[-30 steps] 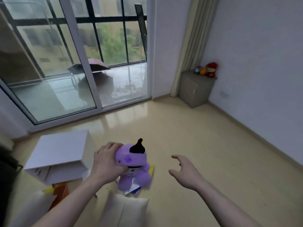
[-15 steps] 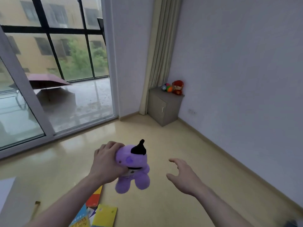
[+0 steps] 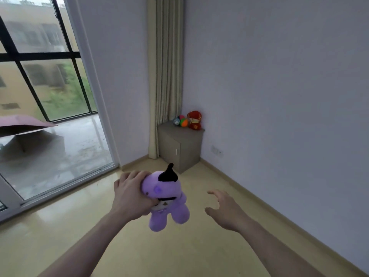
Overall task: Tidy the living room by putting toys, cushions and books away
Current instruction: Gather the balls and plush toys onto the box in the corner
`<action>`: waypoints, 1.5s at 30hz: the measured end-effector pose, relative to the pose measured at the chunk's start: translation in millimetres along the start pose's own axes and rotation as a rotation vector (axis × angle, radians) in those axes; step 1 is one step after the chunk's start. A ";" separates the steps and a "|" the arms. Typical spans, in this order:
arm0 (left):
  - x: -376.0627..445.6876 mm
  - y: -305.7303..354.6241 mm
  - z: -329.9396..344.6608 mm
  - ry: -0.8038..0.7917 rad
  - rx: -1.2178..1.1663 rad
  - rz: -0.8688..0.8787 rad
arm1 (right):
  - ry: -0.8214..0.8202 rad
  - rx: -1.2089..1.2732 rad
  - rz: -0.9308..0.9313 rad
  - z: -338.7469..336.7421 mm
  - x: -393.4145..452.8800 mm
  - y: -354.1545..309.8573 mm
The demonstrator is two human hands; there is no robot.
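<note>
Purple plush toy (image 3: 166,198): gripped at head by left hand (image 3: 130,193), held above floor (image 3: 179,254). Right hand (image 3: 226,209): open, empty.

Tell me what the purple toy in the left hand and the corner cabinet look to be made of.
Purple toy: soft plush fabric, matte and fuzzy; it dents where the left hand grips its head. Corner cabinet: probably laminated board in grey-brown wood grain, satin finish, with flat panels and crisp edges; the core is not visible.

Soft daylight from the window (image 3: 50,92), wide-angle bending at edges
</note>
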State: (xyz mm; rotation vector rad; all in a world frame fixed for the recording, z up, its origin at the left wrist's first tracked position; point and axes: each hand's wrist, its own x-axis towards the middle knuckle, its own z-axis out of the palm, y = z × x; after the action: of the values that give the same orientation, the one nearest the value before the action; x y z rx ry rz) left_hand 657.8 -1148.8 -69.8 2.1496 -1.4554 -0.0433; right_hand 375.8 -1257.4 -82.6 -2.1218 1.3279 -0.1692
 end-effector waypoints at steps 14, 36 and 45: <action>192.5 -10.5 53.9 0.081 0.098 -0.120 | -0.102 -0.065 -0.138 -86.1 250.5 3.5; 616.3 -47.6 200.7 -0.199 0.194 0.025 | -0.084 0.014 0.030 -157.4 642.7 36.8; 781.3 -32.8 295.0 -0.306 0.302 -0.031 | -0.146 -0.040 0.025 -216.7 831.1 86.7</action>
State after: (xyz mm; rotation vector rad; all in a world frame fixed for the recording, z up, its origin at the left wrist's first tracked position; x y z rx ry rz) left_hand 917.9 -1940.8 -129.3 2.4953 -1.6890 -0.1815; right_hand 622.6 -2083.1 -133.1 -2.1066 1.2808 0.0229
